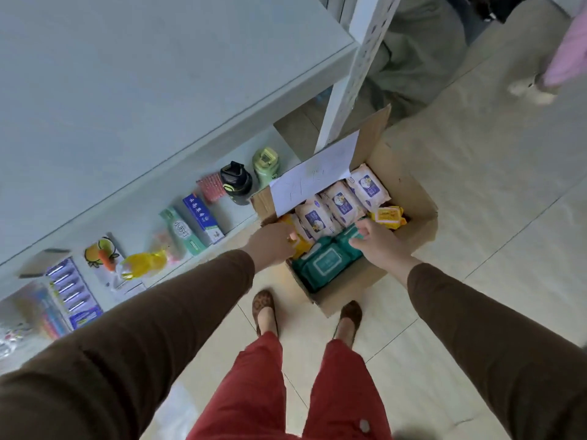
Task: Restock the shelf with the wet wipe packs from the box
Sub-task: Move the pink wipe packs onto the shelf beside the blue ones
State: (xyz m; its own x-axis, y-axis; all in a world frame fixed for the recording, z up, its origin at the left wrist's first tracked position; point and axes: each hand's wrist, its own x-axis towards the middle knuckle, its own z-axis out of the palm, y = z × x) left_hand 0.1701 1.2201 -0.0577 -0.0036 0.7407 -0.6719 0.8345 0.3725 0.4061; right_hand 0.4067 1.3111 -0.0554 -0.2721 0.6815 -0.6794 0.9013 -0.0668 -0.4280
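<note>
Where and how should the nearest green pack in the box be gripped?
Grip the green pack across its short edges from above: it lies flat, label up, and the box walls and neighbouring packs block the sides.

— Can any lettering be read?
— Large Chinese characters are seen on the blue toothpaste box point(203, 218) and on the green toothpaste box point(183, 231) on the shelf, but they are too blurred to be made out.
— And on the wipe packs?
— Purple labels are seen on the white packs point(341, 201); nothing on them can be read.
</note>
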